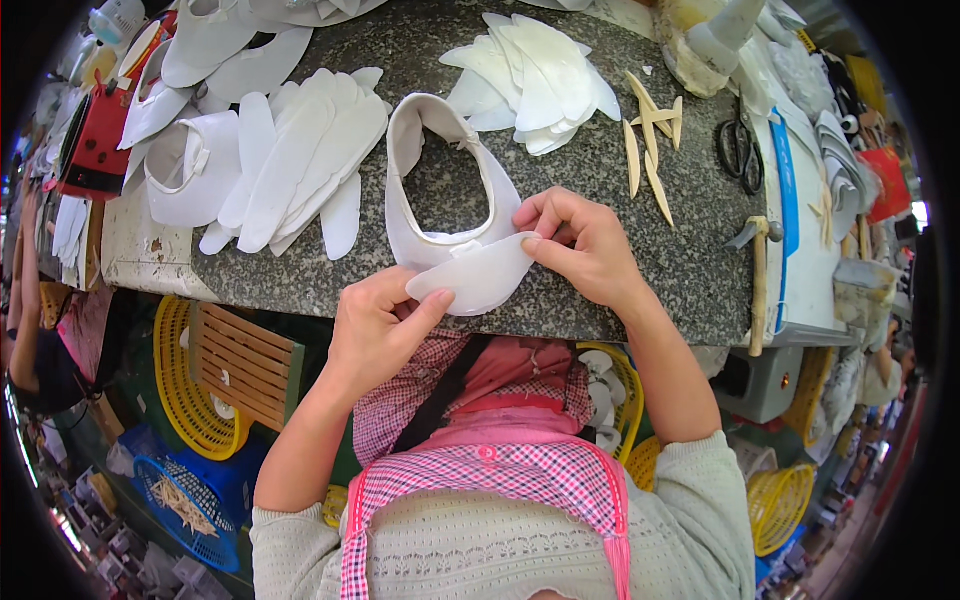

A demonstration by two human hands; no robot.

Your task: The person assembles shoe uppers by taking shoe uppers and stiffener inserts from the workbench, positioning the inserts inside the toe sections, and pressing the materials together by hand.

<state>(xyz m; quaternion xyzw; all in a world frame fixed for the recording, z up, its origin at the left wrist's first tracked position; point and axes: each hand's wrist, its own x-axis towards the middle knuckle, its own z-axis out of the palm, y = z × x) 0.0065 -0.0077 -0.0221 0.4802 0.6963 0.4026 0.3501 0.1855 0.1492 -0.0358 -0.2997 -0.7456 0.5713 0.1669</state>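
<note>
A white shoe upper (405, 210) lies on the speckled stone worktop, its oval opening facing up and its toe end toward me. Over that toe end is a thin white curved stiffener piece (475, 280). My left hand (385, 325) pinches its left end between thumb and fingers. At the upper right end, my right hand (580, 245) grips the same piece with thumb and fingertips, close against the side of the upper. Part of the upper's toe is hidden beneath the piece.
Long white pieces (310, 165) are fanned out left of the upper; broader white pieces (535, 80) lie beyond it. More uppers (195, 170) sit far left. Pointed wooden sticks (650, 150), black scissors (740, 155) and a hammer (758, 290) are on the right. A yellow basket (190, 390) stands below.
</note>
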